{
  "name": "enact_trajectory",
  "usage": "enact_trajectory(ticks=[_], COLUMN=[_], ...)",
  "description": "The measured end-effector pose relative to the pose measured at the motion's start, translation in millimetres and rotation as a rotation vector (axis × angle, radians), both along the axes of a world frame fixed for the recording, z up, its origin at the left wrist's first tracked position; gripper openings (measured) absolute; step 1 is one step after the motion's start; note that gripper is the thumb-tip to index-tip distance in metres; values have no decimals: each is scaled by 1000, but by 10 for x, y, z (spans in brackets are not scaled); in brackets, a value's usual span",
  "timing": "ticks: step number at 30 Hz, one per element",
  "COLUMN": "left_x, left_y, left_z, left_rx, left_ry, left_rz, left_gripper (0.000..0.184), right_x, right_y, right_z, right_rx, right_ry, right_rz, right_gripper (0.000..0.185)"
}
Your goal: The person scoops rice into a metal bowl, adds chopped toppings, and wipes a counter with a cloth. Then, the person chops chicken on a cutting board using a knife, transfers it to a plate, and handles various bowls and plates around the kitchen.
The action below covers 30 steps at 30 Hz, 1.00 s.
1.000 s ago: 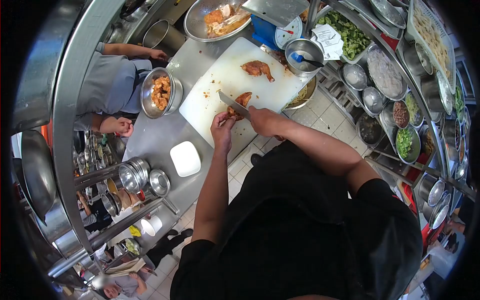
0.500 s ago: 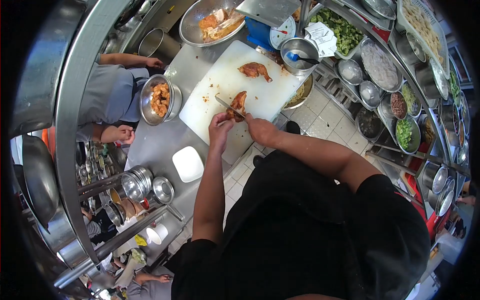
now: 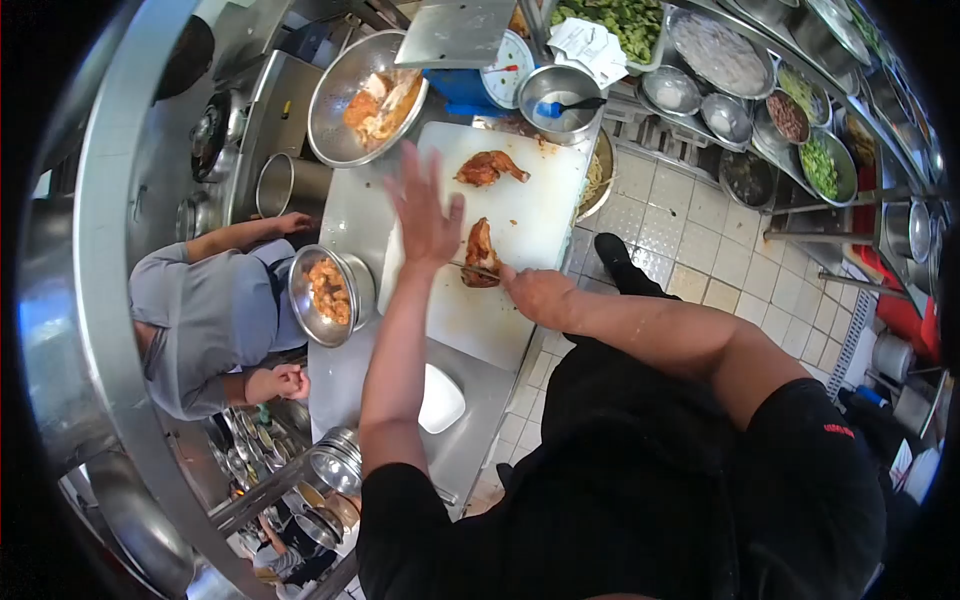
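Observation:
My right hand [image 3: 540, 297] is closed around a knife whose handle is hidden in the fist. The knife's blade [image 3: 478, 270] lies across the lower part of a browned chicken leg [image 3: 480, 240] on the white cutting board [image 3: 480, 330]. My left hand [image 3: 425, 210], slightly blurred, is over the left side of the board with its fingers spread, apart from the chicken. A second browned chicken leg [image 3: 490, 168] rests farther up the board.
Past the board are a large metal bowl of chicken [image 3: 365, 100], a blue scale [image 3: 470, 90] and a bowl with a blue brush [image 3: 560, 105]. At left, a person in grey [image 3: 215, 310] stands by a bowl of orange-brown pieces [image 3: 330, 290]. A white dish [image 3: 440, 400] sits nearby.
My left hand has let go of the chicken leg, lifted up and away to the left, and opened. My right hand keeps the knife at the leg. The camera view has shifted.

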State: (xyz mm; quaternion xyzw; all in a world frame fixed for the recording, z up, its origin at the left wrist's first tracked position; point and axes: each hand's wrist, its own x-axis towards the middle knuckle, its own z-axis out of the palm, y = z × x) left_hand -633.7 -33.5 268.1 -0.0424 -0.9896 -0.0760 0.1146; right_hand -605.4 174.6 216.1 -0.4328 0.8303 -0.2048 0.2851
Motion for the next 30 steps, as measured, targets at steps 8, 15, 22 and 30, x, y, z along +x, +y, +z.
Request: enact_trajectory(ticks=[8, 15, 22, 30], left_x=[991, 1804, 1898, 2239], left_y=[-184, 822, 507, 740], left_z=[-271, -587, -354, -1], left_rx=[474, 369, 227, 439], left_ry=[264, 35, -74, 199], left_rz=[498, 404, 499, 798], left_gripper=[64, 60, 69, 80], right_x=[172, -40, -229, -487], right_y=[-31, 287, 347, -144], right_z=[29, 435, 515, 802], right_rx=[0, -28, -276, -440], right_ry=[-61, -221, -4, 84], right_rz=[-47, -51, -170, -17], right_gripper=[16, 31, 23, 22])
